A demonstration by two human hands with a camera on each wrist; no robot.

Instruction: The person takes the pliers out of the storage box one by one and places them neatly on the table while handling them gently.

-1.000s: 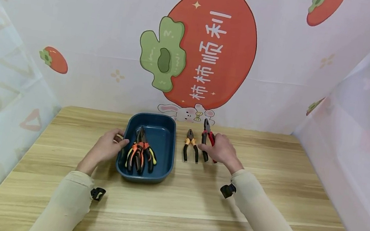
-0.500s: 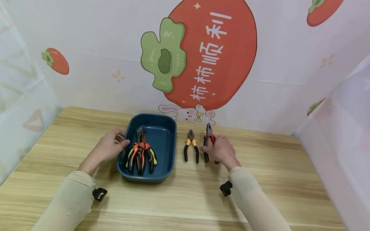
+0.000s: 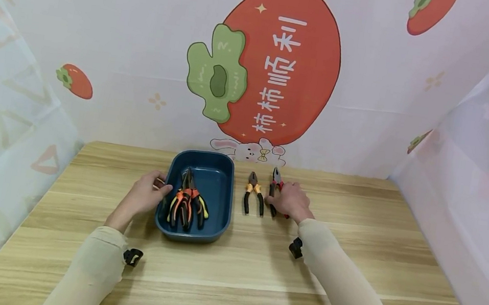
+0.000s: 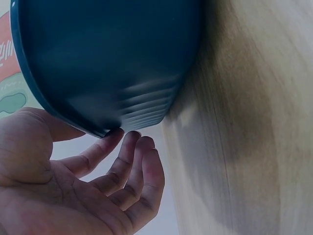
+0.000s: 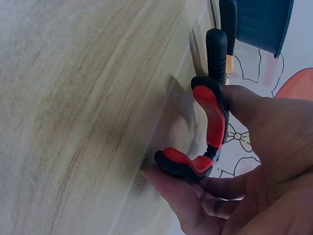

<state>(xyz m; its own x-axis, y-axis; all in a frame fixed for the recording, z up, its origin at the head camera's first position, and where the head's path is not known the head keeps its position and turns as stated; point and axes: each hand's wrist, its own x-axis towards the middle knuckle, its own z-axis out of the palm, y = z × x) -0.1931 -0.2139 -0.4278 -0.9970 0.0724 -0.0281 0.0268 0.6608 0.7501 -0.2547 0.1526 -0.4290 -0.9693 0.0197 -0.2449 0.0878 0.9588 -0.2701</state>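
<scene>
My left hand (image 3: pixel 144 192) pinches the left rim of a dark blue plastic bin (image 3: pixel 223 222), its thumb over the edge and its index finger against the outside wall. In the left wrist view the other fingers curl loosely beside the bin (image 4: pixel 107 58). Several pliers (image 3: pixel 185 206) with orange, yellow and black handles lie inside it. To its right, my right hand (image 3: pixel 292 200) holds red-and-black combination pliers (image 3: pixel 277 176) by the spread handles, jaws pointing away from me. The right wrist view shows thumb and fingers on the red-and-black handles (image 5: pixel 216 122).
Between the bin and my right hand, pliers with yellow-and-black handles (image 3: pixel 246 202) lie on the wooden table (image 3: pixel 207 292). A printed cloth backdrop (image 3: pixel 348 140) stands along the table's back edge, with more cloth at both sides.
My right hand has brought the red-and-black pliers a little towards me, and their tips now sit lower in the head view. The left hand and the bin stay put.
</scene>
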